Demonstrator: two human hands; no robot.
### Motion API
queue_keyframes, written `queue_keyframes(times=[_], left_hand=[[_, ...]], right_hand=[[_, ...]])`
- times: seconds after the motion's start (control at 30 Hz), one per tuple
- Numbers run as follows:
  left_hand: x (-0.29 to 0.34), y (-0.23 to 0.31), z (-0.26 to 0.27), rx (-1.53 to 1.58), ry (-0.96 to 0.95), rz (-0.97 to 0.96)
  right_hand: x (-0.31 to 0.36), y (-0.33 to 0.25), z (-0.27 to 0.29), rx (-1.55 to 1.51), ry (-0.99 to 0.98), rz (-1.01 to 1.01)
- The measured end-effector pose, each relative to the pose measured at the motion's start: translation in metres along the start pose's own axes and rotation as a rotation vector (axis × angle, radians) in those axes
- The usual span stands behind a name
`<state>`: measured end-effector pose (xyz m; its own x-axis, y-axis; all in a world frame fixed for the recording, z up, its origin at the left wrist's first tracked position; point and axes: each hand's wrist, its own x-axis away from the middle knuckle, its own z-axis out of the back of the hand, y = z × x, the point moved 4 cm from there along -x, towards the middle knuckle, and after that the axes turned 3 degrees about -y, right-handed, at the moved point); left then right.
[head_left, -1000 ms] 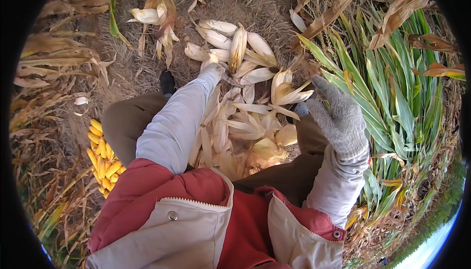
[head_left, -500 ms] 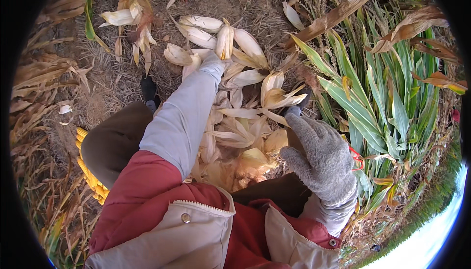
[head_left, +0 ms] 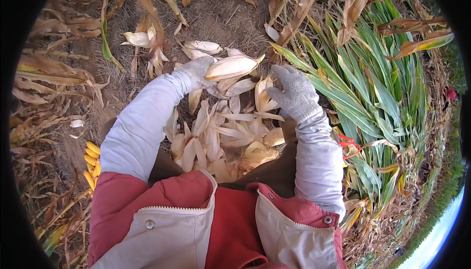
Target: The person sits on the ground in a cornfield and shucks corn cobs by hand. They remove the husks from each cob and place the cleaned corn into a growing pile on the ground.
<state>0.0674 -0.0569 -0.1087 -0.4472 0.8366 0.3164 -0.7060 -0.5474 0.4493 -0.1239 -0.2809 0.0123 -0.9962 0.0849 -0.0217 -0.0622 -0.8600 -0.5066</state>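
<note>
An ear of corn (head_left: 236, 67) in its pale husk lies crosswise in front of me, tip pointing right, a few yellow kernels bare at its left end. Closed round that end is my left hand (head_left: 197, 73), in a grey knit glove. My right hand (head_left: 296, 92), gloved alike, is open just right of the husk's tip, thumb apart from the fingers and nothing visible in it. Beneath and behind the held ear are several more unhusked ears (head_left: 203, 47). Loose dry husks (head_left: 211, 136) are heaped between my legs.
Bare yellow corn cobs (head_left: 91, 163) lie beside my left leg. Cut green corn stalks (head_left: 378, 92) stretch along the right, with a red tie (head_left: 347, 146) near their lower end. Dry stalks and leaves (head_left: 54, 82) cover the left; a husked ear (head_left: 140, 38) lies far left.
My left hand has lifted an ear from the pile and turned it crosswise, tip to the right. My right hand has moved forward and left, close to its tip.
</note>
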Motion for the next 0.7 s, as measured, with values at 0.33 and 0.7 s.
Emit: queue_keyframes(times=[0.33,0.7], left_hand=[[0.104,0.099,0.085,-0.483,0.318,-0.562],[0.086,0.048,0.122,-0.368,0.543,-0.333]], right_hand=[[0.003,-0.024,-0.086,-0.064,-0.534,-0.332],[-0.001,-0.019,-0.135,-0.705,-0.382,-0.448]])
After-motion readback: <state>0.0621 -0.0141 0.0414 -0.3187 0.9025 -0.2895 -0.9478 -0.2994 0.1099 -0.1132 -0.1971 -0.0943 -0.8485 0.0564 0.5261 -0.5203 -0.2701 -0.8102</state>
